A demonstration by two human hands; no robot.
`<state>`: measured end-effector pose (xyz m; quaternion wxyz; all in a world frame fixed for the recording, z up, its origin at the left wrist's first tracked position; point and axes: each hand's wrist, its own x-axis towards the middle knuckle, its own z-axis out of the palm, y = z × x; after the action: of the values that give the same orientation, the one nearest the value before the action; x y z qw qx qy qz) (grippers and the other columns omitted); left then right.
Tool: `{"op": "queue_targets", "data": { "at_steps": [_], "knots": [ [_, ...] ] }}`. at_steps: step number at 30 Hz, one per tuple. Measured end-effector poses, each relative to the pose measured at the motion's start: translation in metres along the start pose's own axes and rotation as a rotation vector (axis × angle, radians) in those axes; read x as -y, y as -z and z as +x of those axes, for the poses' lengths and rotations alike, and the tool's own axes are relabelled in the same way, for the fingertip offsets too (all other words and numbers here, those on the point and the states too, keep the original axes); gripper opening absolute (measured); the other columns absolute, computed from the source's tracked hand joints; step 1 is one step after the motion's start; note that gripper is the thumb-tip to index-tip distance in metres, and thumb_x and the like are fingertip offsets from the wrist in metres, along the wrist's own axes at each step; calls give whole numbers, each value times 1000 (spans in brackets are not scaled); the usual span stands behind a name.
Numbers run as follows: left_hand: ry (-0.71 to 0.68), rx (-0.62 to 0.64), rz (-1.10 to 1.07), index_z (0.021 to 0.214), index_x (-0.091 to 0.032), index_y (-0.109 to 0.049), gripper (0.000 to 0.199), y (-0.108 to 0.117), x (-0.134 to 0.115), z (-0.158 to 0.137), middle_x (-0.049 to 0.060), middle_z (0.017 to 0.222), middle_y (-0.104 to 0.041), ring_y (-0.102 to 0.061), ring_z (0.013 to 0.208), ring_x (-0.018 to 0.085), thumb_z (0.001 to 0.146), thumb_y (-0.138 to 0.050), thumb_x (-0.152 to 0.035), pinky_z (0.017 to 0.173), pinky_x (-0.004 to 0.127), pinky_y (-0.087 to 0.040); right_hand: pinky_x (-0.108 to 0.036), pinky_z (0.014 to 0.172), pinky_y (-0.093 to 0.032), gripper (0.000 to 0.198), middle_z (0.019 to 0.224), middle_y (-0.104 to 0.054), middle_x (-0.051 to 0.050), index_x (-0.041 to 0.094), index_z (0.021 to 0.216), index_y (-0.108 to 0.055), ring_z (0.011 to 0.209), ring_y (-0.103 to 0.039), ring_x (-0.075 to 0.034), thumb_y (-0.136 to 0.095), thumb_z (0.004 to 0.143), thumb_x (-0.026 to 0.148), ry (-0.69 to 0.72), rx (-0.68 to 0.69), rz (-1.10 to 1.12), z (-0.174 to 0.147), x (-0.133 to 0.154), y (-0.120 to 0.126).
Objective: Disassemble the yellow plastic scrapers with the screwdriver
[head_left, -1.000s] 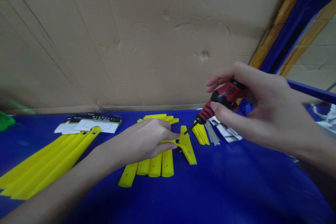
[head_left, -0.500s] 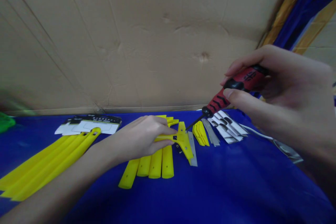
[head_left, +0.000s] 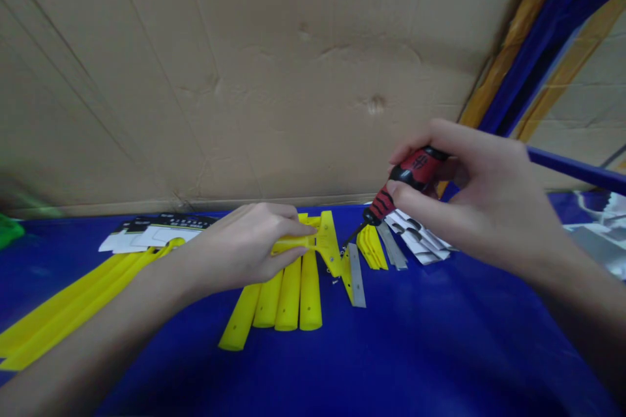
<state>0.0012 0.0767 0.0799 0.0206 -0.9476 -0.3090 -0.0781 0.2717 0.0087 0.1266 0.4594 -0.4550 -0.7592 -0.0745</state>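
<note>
Blue tabletop [head_left: 401, 352], toward far edge: my left fingers [head_left: 288, 257] pinch yellow handle [head_left: 328, 238], right fingers [head_left: 413, 201] grip screwdriver [head_left: 381, 202]; blade [head_left: 357, 279] lies on plate [head_left: 346, 273], handle looks unfastened.

The yellow scraper [head_left: 328, 241] and the yellow handles [head_left: 288, 303] look smooth, satiny plastic; the screwdriver [head_left: 409, 174] pairs a red-and-black, rubbery-looking grip with a dark metal shaft [head_left: 355, 234]. The grey blade [head_left: 357, 277] is dull metal. Blue tabletop [head_left: 415, 352]: smooth, faintly glossy; far cardboard [head_left: 293, 91]: matt, creased.

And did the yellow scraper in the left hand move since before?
Yes, the yellow scraper moved left, farther from the bunched grey strips on the blue table.
</note>
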Motion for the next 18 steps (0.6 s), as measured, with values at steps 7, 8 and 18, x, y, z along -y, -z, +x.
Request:
{"op": "queue_targets", "data": {
  "at_steps": [7, 8, 18],
  "knots": [
    [28, -2, 21, 127, -24, -74, 35, 2, -3, -1, 7, 102, -75, -72, 90, 27, 101, -54, -34, 77, 41, -55, -29, 53, -44, 12, 69, -65, 2, 21, 85, -69, 57, -59, -15, -68, 73, 20, -23, 44, 9, -3, -4, -8],
    [35, 0, 26, 128, -24, -74, 35, 3, -3, -1, 7, 101, -76, -73, 89, 27, 101, -54, -34, 76, 41, -55, -30, 53, -44, 12, 69, -65, 2, 21, 85, -69, 57, -59, -15, -69, 73, 21, -33, 40, 7, -3, -5, -10],
    [43, 20, 35, 131, -23, -72, 36, 4, -7, 0, 9, 110, -79, -75, 94, 30, 101, -57, -35, 77, 42, -57, -31, 54, -42, 11, 64, -62, 3, 24, 83, -67, 55, -59, -18, -71, 74, 21, -68, 30, 11, -4, -7, -12]
  ]
}}
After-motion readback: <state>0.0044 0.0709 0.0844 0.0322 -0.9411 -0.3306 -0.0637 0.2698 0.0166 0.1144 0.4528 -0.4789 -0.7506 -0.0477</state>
